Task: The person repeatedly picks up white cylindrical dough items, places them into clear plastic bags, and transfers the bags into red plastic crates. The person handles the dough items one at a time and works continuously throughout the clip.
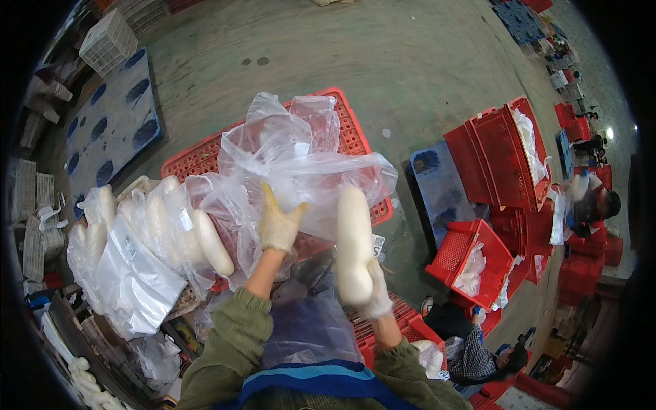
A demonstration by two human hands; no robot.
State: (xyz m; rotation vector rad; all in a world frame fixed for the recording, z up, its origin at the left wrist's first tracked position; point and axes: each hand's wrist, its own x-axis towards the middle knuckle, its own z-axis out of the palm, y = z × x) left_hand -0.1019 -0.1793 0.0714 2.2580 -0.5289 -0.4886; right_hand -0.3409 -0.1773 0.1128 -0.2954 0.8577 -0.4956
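Note:
My right hand [378,297], in a pale glove, grips a large white radish [353,230], likely a daikon, from its right side. The radish stands lengthwise away from me, over the near right part of a red plastic crate [197,154]. Clear plastic bags [277,138] are bunched across the crate. My left hand [279,225], in a yellowed glove, lies against the plastic film with thumb and forefinger spread. Whether its other fingers pinch the film is hidden. Left of it, another white radish [212,243] lies bare at the end of a row of bagged radishes [156,215].
A stack of flat plastic bags [138,274] lies over the bagged radishes. Red crates [499,154] are piled on a blue pallet [441,189] at right. A co-worker [476,353] is at lower right. Another blue pallet [113,118] lies at upper left.

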